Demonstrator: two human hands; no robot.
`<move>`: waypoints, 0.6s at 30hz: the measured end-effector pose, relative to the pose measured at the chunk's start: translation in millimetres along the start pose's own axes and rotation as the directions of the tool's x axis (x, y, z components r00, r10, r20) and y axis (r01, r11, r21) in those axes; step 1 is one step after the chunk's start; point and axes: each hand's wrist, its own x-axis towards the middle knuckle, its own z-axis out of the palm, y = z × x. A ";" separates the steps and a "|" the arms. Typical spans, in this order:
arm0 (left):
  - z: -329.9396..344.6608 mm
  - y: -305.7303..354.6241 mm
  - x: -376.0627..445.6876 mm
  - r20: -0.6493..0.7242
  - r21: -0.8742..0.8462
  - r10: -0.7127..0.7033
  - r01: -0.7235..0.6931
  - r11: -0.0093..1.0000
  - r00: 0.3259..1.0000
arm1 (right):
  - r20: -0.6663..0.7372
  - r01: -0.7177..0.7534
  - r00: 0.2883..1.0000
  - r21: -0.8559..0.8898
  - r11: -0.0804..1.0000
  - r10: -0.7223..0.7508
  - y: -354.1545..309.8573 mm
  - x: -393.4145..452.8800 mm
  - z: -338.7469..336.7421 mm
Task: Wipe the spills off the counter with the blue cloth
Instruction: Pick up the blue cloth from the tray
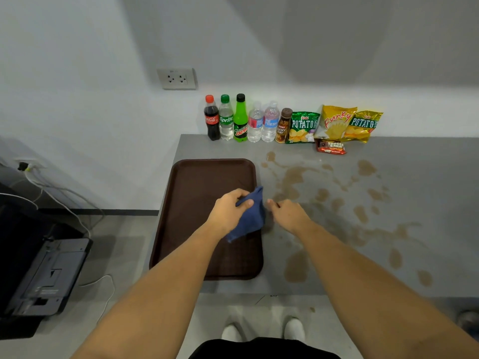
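Observation:
My left hand (229, 209) grips the blue cloth (251, 216), which hangs bunched over the right edge of the brown tray (197, 187). Just right of the cloth, my right hand (287, 212) hovers with fingers apart, its fingertips close to the cloth; I cannot tell if they touch it. Brown liquid spills (293, 177) are spread in several patches across the grey counter (427, 193), from the tray's right side to the far right and down to the front edge.
Along the wall stand several drink bottles (239, 120), snack bags (334, 124) and a small red packet (331, 147). A wall socket (176, 79) sits above the counter's left end. A dark machine (44, 275) and cables lie on the floor at left.

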 end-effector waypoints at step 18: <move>54.3 12.7 -8.6 0.136 -0.451 -0.169 0.213 0.867 0.976 | -0.245 0.034 0.961 0.572 0.819 0.131 6.3 -13.7 1.6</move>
